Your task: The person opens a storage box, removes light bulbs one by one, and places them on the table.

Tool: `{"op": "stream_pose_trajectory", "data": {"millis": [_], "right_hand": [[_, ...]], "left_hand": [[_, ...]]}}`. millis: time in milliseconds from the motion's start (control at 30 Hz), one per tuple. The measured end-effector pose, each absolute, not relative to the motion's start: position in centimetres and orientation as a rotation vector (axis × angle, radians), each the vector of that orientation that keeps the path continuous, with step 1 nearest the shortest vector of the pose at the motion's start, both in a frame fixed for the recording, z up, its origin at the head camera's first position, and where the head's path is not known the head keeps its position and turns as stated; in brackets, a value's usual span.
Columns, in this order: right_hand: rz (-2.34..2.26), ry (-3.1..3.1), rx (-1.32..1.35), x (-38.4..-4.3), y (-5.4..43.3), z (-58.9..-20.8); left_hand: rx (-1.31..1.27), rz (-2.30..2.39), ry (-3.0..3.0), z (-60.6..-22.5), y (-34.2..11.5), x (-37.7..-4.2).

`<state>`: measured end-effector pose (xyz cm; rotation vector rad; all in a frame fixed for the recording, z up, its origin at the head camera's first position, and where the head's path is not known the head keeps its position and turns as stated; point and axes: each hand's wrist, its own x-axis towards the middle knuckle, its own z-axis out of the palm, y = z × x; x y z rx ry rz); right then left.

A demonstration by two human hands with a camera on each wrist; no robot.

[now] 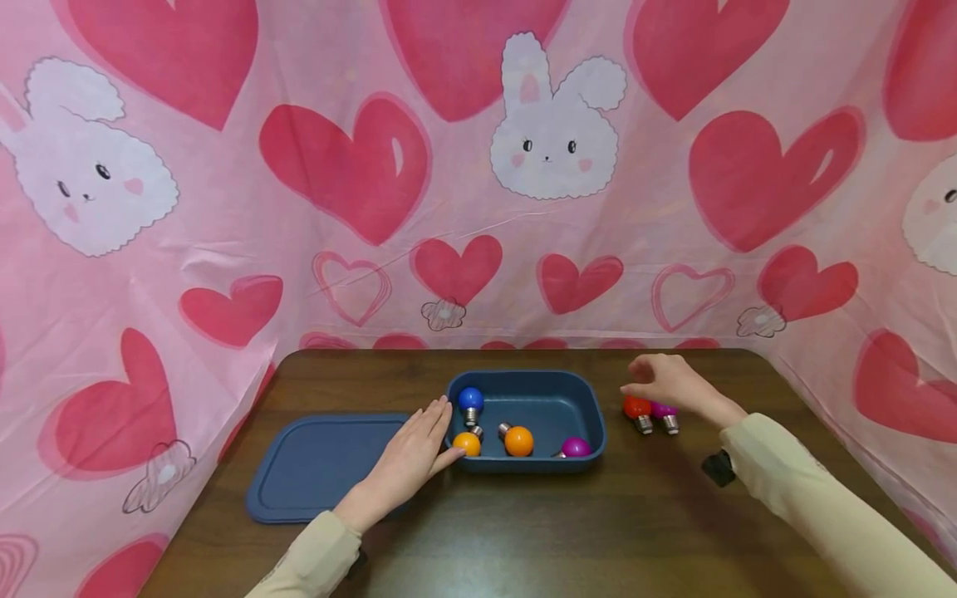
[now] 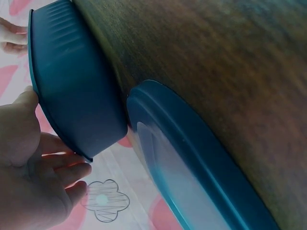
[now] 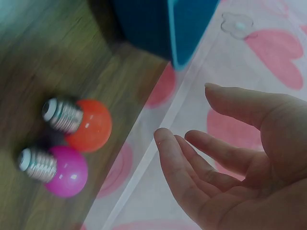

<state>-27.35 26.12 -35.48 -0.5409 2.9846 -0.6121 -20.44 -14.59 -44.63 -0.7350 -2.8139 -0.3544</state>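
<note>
A dark blue rectangular container [image 1: 516,467] sits mid-table, holding a blue light bulb [image 1: 470,400], a yellow-orange bulb [image 1: 467,443], an orange bulb [image 1: 519,441] and a magenta bulb [image 1: 576,448]. My left hand [image 1: 409,453] rests against the container's left rim, fingers nearly straight along it and thumb near the front corner. To the right, my right hand [image 1: 676,384] hovers over a red-orange bulb [image 3: 91,125] and another magenta bulb [image 3: 68,171], which lie side by side on the table. Thumb and fingers stand apart there, with nothing between them.
A flat blue lid [image 1: 321,465] lies on the wooden table [image 1: 538,531] left of the container, partly under my left forearm in the head view. Pink cloth [image 1: 463,208] printed with hearts and rabbits hangs behind the table and along both sides.
</note>
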Motion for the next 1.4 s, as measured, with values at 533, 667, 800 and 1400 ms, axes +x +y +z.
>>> {"op": "stream_pose_trajectory", "data": {"millis": [533, 667, 800, 1400], "right_hand": [[-0.681, 2.933, -0.744, -26.7, 21.0, -36.6], [-0.678, 2.912, -0.787, -26.5, 19.9, -37.0], [-0.696, 2.880, -0.800, -26.4, 18.9, -37.4], [-0.614, 2.772, -0.823, -25.8, 13.9, -39.2]], "left_hand": [[-0.740, -0.362, -2.831, -44.5, -14.7, -20.5], [-0.743, -0.356, -2.830, -44.5, -14.7, -20.5], [-0.740, -0.343, -2.826, -44.6, -14.7, -20.6], [-0.744, -0.348, -2.822, -44.7, -14.8, -20.5]]}}
